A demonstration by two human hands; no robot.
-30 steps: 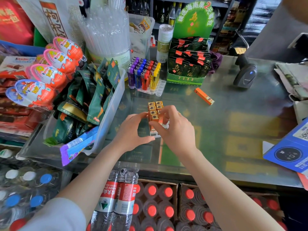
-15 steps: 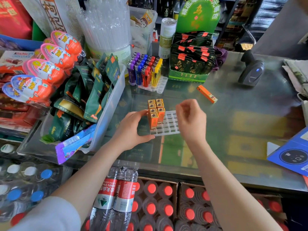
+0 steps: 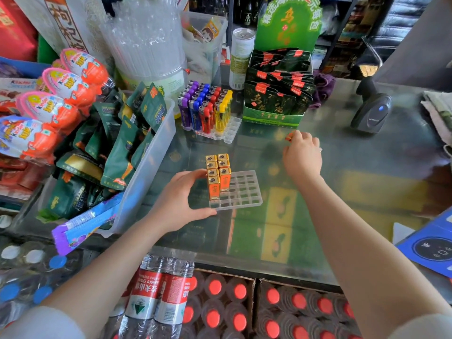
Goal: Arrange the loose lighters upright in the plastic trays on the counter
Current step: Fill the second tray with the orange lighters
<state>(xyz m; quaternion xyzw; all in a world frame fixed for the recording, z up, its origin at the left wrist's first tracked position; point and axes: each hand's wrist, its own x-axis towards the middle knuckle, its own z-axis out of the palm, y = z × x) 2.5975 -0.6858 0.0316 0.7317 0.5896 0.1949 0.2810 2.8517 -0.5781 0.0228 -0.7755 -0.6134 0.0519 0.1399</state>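
Observation:
A clear grid tray (image 3: 244, 192) lies in the middle of the glass counter (image 3: 367, 172). Several orange lighters (image 3: 218, 176) stand upright in its left columns. My left hand (image 3: 182, 204) grips the tray's left edge, thumb under the near corner, fingers against the lighters. My right hand (image 3: 302, 156) is farther back to the right, fingers closed over a loose orange lighter (image 3: 289, 137), of which only one end shows. A second clear tray (image 3: 230, 133) behind holds purple, blue, red and yellow lighters (image 3: 205, 108) upright.
A clear bin of green snack packets (image 3: 151, 152) stands left of the tray. A green display box of dark packets (image 3: 276, 104) sits at the back. A barcode scanner (image 3: 371, 108) stands at right, a blue box (image 3: 435, 250) at the near right edge.
My right hand left the tray and moved back and right to the loose orange lighter, closing over it. My left hand stays on the tray's left side.

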